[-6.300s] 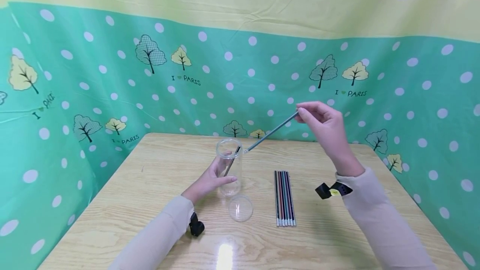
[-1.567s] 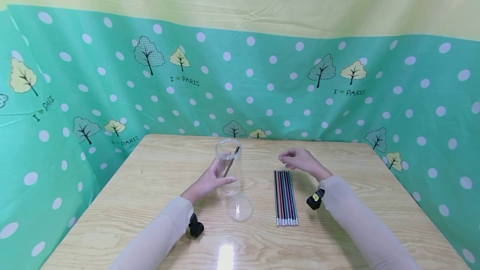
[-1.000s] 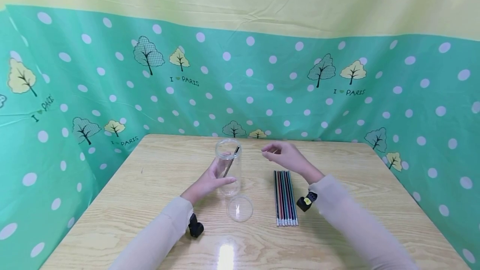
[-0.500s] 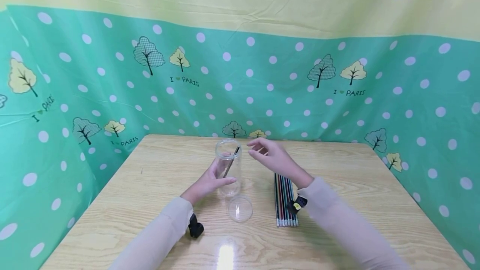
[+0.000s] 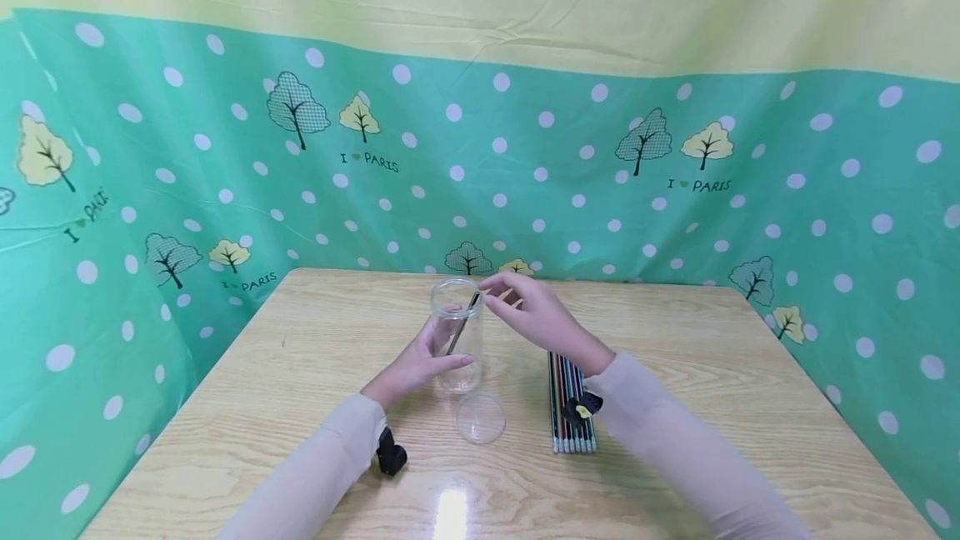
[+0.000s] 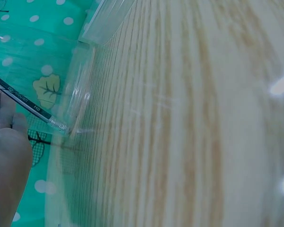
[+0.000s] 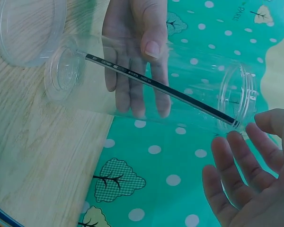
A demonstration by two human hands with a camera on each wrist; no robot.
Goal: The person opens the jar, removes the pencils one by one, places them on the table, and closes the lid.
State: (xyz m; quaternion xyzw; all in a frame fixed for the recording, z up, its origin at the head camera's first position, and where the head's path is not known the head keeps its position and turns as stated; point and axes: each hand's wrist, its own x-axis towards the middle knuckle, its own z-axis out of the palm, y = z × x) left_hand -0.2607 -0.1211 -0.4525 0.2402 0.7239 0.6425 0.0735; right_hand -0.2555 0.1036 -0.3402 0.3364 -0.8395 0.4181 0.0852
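My left hand (image 5: 411,363) grips a clear cylindrical jar (image 5: 467,375), thumb on the near side and fingers behind it. The jar stands upright and uncapped. One black HB pencil (image 7: 156,86) leans inside it, its eraser end low and its other end up near the rim. My right hand (image 5: 534,312) is at the jar's rim, its fingers loosely bent and holding nothing. In the right wrist view, the fingertips (image 7: 235,137) are right by the pencil's upper end. A round clear lid (image 5: 482,418) lies flat on the table just in front of the jar.
A row of several dark-striped pencils (image 5: 561,407) lies side by side right of the jar, partly under my right wrist and its black camera (image 5: 582,409). The wooden table (image 5: 300,373) ends at a green dotted curtain (image 5: 375,215).
Earlier my right hand held a bluish pencil at the rim; that hand is now without it, and the row looks wider. Lately it moved left to the rim. My left hand stayed on the jar.
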